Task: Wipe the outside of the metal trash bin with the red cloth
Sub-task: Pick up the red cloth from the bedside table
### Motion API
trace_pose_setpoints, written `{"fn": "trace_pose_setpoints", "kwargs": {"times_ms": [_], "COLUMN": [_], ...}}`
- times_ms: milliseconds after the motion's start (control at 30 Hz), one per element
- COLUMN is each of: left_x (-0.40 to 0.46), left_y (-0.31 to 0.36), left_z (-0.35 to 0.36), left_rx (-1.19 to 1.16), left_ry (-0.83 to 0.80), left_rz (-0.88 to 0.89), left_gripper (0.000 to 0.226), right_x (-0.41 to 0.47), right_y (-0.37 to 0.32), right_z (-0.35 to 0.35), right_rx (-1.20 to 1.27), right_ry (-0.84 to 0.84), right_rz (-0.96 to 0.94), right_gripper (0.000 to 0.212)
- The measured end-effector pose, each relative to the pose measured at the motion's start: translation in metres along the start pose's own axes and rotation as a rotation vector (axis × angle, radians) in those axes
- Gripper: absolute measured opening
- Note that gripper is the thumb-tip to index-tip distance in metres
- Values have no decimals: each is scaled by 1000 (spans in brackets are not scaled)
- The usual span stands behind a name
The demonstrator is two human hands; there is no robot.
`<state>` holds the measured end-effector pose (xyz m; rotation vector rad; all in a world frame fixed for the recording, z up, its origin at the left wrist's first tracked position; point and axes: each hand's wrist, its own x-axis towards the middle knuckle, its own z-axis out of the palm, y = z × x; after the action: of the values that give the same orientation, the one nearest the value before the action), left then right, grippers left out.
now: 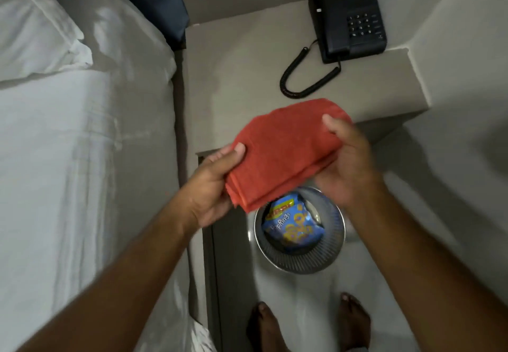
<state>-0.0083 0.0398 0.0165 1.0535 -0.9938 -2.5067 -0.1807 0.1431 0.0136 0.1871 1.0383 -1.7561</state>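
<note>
I hold the folded red cloth (283, 153) at the centre of the frame, my left hand (211, 186) pinching its lower left edge with thumb on top, my right hand (349, 159) clasping its right side. Below it, in the lower middle, the metal trash bin (327, 258) stands on the floor with a blue snack packet (291, 228) inside. A black telephone (347, 16) sits upper right
</note>
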Motion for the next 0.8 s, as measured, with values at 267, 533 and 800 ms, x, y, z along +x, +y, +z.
{"fn": "trace_pose_setpoints", "kwargs": {"times_ms": [267,533,800], "left_x": [-64,-50,3], "left_y": [-114,-238,-295], "left_z": [80,19,-22], "left_rx": [29,1596,2096], "left_ry": [56,97,-65], "left_rz": [-169,571,911], "left_gripper": [36,43,19], "right_x": [-113,-109,-15], "right_y": [27,14,78], "right_z": [-77,-197,-275], "right_rx": [255,117,192], "right_ry": [52,202,376], "right_rz": [75,-184,-703], "right_gripper": [53,32,70]}}
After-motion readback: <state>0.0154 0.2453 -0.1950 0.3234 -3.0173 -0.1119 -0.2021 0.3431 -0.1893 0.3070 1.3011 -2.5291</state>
